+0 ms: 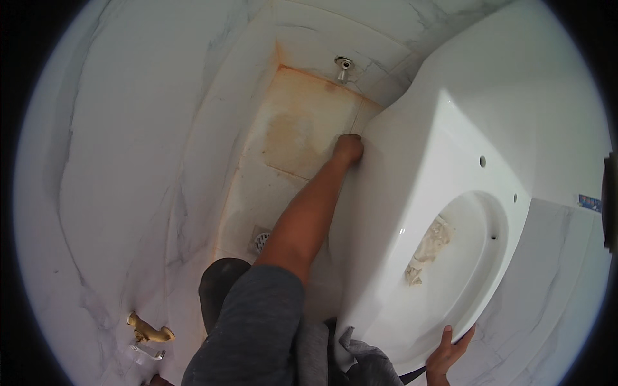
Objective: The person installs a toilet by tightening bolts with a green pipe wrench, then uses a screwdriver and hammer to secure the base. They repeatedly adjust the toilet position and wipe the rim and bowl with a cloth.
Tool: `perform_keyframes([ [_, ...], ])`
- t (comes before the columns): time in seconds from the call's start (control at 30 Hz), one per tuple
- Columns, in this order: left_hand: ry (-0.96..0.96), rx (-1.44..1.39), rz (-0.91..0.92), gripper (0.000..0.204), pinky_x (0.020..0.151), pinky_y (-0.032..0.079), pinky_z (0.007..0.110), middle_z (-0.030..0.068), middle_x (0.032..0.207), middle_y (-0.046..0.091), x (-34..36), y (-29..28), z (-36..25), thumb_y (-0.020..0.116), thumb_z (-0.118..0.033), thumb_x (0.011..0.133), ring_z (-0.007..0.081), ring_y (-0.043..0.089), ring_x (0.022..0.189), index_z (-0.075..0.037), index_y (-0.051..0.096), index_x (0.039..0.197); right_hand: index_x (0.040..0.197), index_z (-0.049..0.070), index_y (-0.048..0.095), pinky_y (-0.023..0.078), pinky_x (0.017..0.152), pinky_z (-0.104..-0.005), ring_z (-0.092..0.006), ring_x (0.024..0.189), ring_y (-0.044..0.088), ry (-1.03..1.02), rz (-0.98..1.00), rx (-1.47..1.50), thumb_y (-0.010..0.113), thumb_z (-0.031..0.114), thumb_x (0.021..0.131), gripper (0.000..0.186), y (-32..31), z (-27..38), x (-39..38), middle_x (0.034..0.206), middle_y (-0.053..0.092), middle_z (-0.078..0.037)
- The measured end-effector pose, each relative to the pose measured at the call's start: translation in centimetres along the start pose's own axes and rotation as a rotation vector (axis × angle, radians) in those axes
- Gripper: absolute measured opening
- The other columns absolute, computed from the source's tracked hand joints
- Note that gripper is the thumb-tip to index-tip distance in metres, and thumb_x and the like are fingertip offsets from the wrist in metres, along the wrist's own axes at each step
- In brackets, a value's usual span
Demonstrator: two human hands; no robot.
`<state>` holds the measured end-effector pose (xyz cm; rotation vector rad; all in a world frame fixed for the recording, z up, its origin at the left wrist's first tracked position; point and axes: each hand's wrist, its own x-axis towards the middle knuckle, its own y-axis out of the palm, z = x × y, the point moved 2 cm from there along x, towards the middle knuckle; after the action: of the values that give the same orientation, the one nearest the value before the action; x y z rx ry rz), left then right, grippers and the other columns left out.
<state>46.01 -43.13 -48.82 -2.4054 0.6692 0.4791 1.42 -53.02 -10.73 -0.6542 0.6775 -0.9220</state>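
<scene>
A white ceramic toilet [399, 148] without a seat fills the right half of the view, tilted over. Crumpled brownish wet-looking paper or plastic [430, 246] lies in its bowl. My left arm reaches down along the toilet's left side. At its end my left hand [349, 148] is closed low beside the toilet's body, close to the floor; what its fingers hold, if anything, is hidden. On the bowl's near rim, at the lower right, my right hand [449, 352] grips the edge, with fingertips showing over it.
Stained pale floor tiles [290, 138] lie left of the toilet, with a round floor drain [261, 242] by my forearm. A chrome fitting [344, 67] sticks out of the far wall. A brass tap [149, 330] juts from the left marbled wall [129, 161].
</scene>
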Motion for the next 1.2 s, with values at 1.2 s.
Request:
perform_keyframes([
  [1.2,0.435,-0.386,0.056,0.105,0.115,0.037,0.048,0.0252,0.15,0.047,-18.6,-16.8,-25.3,0.078,-0.054,0.081,0.0371,0.043,0.142,0.006,0.033,0.155,0.149,-0.008,0.033,0.043,0.106,-0.0436,-0.0368,0.12,0.058,-0.049,-0.185,0.074,0.063,0.02,0.099,0.065,0.7,0.5,-4.0,0.134,0.055,-0.028],
])
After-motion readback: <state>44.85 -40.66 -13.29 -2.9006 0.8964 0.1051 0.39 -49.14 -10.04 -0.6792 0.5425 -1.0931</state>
